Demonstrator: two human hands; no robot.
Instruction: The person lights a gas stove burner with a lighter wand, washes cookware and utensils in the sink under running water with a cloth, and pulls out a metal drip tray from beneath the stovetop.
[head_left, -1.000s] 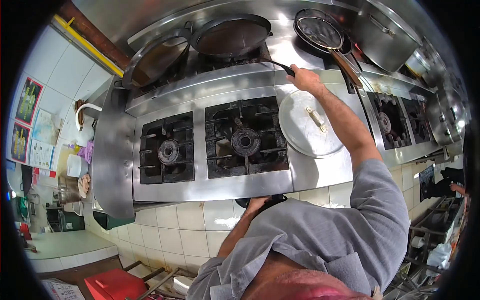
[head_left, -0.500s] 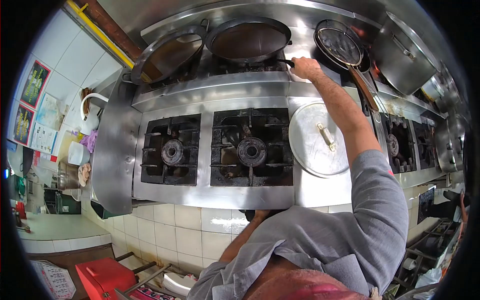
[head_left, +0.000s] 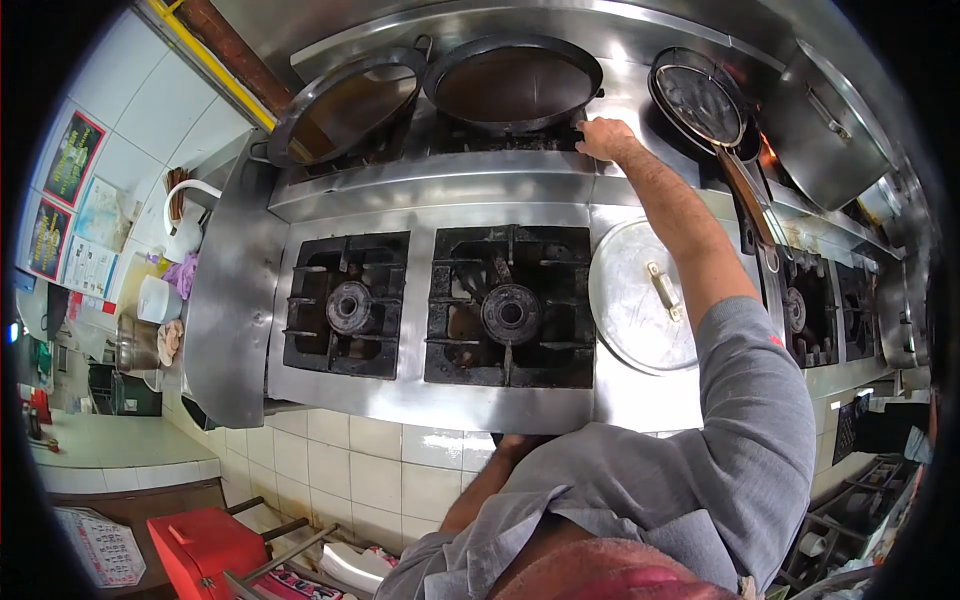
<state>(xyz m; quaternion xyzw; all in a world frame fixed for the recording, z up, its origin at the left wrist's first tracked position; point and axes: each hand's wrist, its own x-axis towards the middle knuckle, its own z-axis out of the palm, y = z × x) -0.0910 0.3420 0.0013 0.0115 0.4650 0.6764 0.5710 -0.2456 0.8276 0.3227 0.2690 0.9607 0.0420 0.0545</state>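
My right hand (head_left: 606, 138) is stretched to the back of the stove, beside the burner under a wide dark pan (head_left: 515, 82) of brown liquid. Its fingers are closed; a small dark thing shows at the fingertips, mostly hidden. My left hand (head_left: 515, 442) is low at the stove's front edge, its fingers hidden beneath the rim. A second wide pan (head_left: 350, 108), also with brown liquid, sits to the left. Under my right forearm lies a round metal lid (head_left: 635, 300) with a bar handle.
Two front burners, a left burner (head_left: 348, 308) and a middle burner (head_left: 510, 314), have black grates. At back right are a strainer (head_left: 700, 105) with a wooden handle over a dark pan and a large pot (head_left: 825, 130). A red box (head_left: 205, 555) stands at lower left.
The view has shifted slightly. My right hand is closer to the back burner's edge, and the slim black thing that stuck out leftward from it shows less now. My left hand stays low in front.
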